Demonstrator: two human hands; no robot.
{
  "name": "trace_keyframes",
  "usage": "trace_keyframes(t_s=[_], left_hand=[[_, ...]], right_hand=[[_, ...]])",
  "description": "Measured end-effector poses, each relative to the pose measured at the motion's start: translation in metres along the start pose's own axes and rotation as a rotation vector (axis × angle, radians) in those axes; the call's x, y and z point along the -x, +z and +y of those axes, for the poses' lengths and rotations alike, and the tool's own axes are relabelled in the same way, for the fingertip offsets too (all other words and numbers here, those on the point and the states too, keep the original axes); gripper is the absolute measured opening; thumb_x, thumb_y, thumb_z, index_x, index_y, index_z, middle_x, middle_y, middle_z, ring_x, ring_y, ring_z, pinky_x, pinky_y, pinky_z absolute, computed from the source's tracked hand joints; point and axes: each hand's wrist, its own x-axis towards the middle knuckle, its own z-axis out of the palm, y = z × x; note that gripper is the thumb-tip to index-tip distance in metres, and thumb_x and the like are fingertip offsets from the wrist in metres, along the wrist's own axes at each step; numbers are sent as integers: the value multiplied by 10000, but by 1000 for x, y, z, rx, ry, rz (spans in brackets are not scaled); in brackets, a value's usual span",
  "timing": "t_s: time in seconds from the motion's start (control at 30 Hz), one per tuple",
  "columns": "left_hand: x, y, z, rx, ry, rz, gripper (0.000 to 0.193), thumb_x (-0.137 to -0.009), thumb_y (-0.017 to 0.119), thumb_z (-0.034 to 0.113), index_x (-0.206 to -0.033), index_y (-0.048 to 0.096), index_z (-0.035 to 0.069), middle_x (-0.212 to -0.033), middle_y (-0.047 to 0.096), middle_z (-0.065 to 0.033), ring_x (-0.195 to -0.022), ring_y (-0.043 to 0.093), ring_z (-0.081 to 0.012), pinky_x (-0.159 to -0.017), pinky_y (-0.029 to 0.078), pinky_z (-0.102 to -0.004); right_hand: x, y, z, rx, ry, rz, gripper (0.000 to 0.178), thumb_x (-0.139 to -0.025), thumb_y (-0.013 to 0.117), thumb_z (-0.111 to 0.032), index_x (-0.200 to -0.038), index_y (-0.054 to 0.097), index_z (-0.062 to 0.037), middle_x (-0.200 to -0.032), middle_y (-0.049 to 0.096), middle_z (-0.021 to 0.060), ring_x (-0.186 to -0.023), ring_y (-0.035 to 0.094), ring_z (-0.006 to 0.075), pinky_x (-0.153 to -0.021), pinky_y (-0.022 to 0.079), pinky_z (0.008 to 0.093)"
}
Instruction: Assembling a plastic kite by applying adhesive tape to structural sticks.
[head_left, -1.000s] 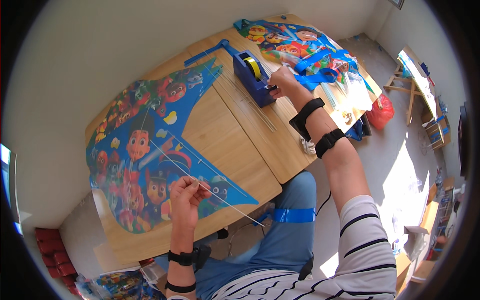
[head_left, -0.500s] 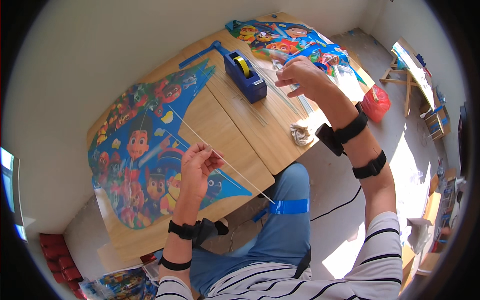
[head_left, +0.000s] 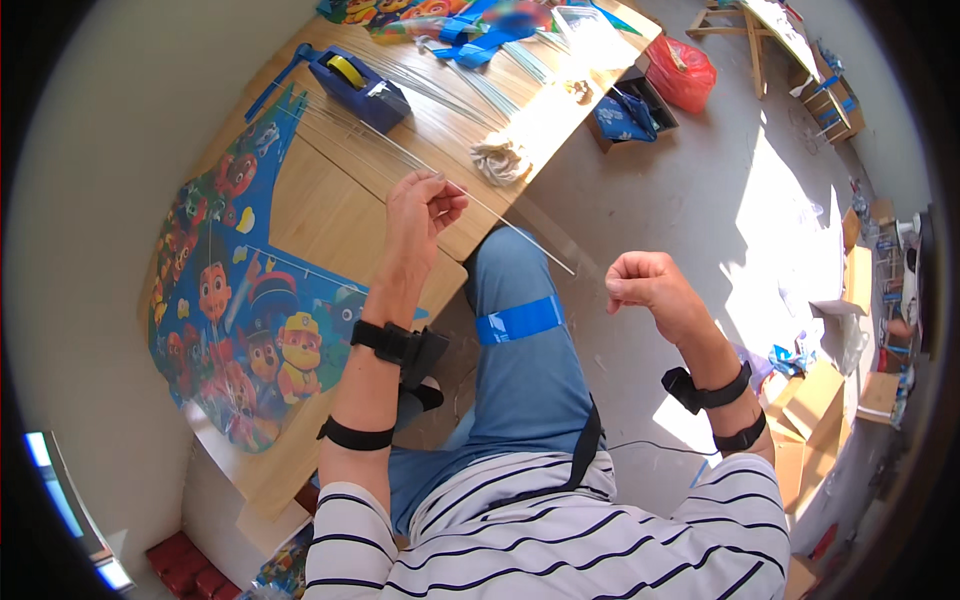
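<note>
My left hand (head_left: 425, 205) is closed in a pinch on a thin white rod (head_left: 525, 238), which slants down to the right over my knee. Its fingers are above the table's edge. My right hand (head_left: 650, 285) hovers right of the rod's lower end, apart from it, thumb and fingers pinched together; whatever they hold, if anything, is too small to make out. A strip of blue tape (head_left: 520, 320) goes across my thigh. Left of my left arm, a blue kite-like sheet printed with cartoon characters (head_left: 225, 335) lies on the table, a thin rod along it.
A dark blue tape dispenser with a yellow core (head_left: 358, 90) stands on the wooden table (head_left: 325, 195). Thin rods (head_left: 485, 92) and a crumpled whitish cloth (head_left: 500, 158) lie beyond my hands. On the floor are a red plastic bag (head_left: 682, 72) and an open box (head_left: 655, 108).
My right hand has come from over the far table down to the rod's lower end, its fingers closing. The left hand still holds the rod. The whole view has shifted rightward.
</note>
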Motion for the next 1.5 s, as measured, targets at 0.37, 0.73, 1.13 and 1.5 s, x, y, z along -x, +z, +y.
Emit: trace_keyframes(t_s=[0.37, 0.73, 1.13, 1.5], left_hand=[[2, 7, -7, -136, 6, 43, 54, -910, 536, 80, -871, 563, 56, -821, 670, -106, -695, 652, -162, -664, 546, -283], [-66, -105, -1, -591, 14, 490, 93, -855, 634, 99, -803, 578, 46, -672, 631, -62, -601, 616, -124, -538, 494, -247], [-138, -32, 49, 477, -1, 436, 89, -844, 677, 36, -897, 608, 15, -840, 640, -79, -790, 637, -201, -729, 530, -339], [-157, -12, 49, 558, 21, 649, 32, -853, 632, -25, -876, 627, -3, -821, 642, -76, -760, 640, -193, -727, 527, -321]], right_hand=[[0, 0, 11, -71, 19, -17, 62, -840, 630, -68, -814, 611, -15, -715, 598, 39, -637, 580, 129, -634, 500, 256], [8, 2, -5, -88, 8, 12, 28, -797, 640, -1, -790, 615, 8, -706, 603, 47, -623, 582, 123, -602, 490, 248], [-5, -12, 18, -127, 66, 62, 34, -786, 627, -1, -798, 607, 24, -703, 599, 51, -606, 576, 124, -583, 487, 245], [-21, -12, 34, -73, 93, 84, 19, -789, 616, 12, -789, 602, 24, -688, 592, 46, -590, 572, 115, -566, 484, 236]])
